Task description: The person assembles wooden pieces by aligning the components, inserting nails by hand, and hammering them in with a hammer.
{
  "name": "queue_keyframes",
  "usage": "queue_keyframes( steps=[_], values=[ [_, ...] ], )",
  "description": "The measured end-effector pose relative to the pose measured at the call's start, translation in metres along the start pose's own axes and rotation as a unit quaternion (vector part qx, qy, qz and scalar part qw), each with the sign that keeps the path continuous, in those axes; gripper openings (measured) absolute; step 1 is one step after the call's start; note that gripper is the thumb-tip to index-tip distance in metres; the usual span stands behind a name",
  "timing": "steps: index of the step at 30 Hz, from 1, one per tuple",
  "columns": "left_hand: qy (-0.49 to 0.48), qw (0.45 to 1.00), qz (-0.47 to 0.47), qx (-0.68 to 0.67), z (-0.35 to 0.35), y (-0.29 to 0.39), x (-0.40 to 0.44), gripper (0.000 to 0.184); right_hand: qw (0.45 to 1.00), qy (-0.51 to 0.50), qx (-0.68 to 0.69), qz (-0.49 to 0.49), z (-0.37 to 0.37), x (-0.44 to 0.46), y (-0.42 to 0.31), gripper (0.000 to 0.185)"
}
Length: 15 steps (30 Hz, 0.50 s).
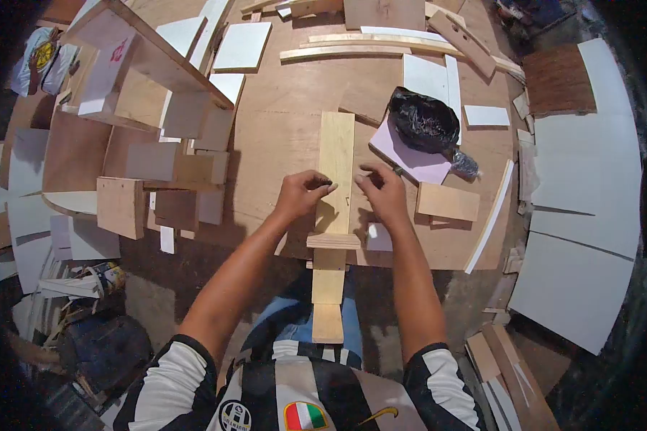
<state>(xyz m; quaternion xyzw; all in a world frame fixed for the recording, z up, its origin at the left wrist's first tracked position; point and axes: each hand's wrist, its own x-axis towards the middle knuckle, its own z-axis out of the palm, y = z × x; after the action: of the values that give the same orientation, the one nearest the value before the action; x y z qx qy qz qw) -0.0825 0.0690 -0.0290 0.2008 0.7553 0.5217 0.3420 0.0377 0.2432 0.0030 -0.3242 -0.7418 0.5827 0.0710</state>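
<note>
A long pale wooden board (336,147) lies lengthwise on the brown plywood table (280,136) and runs toward my body past the table's front edge. Across it sits a short wooden crosspiece (333,241). My left hand (303,192) is over the board's left side, thumb and fingertips pressed together; whatever is between them is too small to name. On the other side, my right hand (381,188) has its fingers curled, with a gap between thumb and index finger and nothing visible in it. A small dark mark shows on the board between my hands.
Wooden box frames (122,208) stand at the left. A black plastic bag (423,122) rests on a pinkish board (410,154) at the right, near a wooden block (448,202). Long strips (352,52) lie at the back. White panels (582,165) are at the far right.
</note>
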Motion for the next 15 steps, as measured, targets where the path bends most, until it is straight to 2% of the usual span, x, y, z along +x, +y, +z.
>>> queue_keyframes(
  steps=[1, 2, 5, 7, 9, 10, 12, 13, 15],
  values=[
    [0.001, 1.000, 0.001, -0.001, 0.001, -0.005, -0.003, 0.018, 0.996, 0.050, -0.075, -0.012, -0.005, -0.006, 0.000, 0.028],
    [0.008, 1.000, 0.001, -0.011, 0.001, -0.011, -0.007, 0.017, 0.995, 0.060, -0.077, 0.036, -0.011, -0.015, -0.002, 0.029],
    [0.036, 0.998, 0.047, -0.002, 0.008, -0.039, -0.012, 0.013, 0.994, 0.085, -0.065, 0.019, -0.017, -0.021, 0.061, 0.029],
    [0.063, 0.981, 0.166, 0.074, 0.011, -0.049, -0.013, 0.012, 0.991, 0.087, -0.103, 0.024, -0.023, -0.029, 0.069, 0.030],
    [0.078, 0.977, 0.178, 0.083, 0.017, -0.058, -0.014, 0.012, 0.956, 0.144, -0.243, -0.083, -0.027, -0.039, 0.072, 0.035],
    [0.093, 0.973, 0.189, 0.093, 0.020, -0.061, -0.015, 0.012, 0.956, 0.145, -0.243, -0.081, -0.028, -0.045, 0.071, 0.035],
    [0.096, 0.978, 0.177, 0.060, 0.023, -0.066, -0.015, 0.012, 0.893, 0.154, -0.418, -0.064, -0.031, -0.055, 0.066, 0.044],
    [0.102, 0.981, 0.165, 0.028, 0.024, -0.069, -0.015, 0.013, 0.893, 0.154, -0.418, -0.062, -0.031, -0.058, 0.069, 0.044],
    [0.103, 0.978, 0.178, 0.046, 0.023, -0.071, -0.016, 0.013, 0.869, 0.164, -0.460, -0.076, -0.031, -0.061, 0.076, 0.051]
  ],
)
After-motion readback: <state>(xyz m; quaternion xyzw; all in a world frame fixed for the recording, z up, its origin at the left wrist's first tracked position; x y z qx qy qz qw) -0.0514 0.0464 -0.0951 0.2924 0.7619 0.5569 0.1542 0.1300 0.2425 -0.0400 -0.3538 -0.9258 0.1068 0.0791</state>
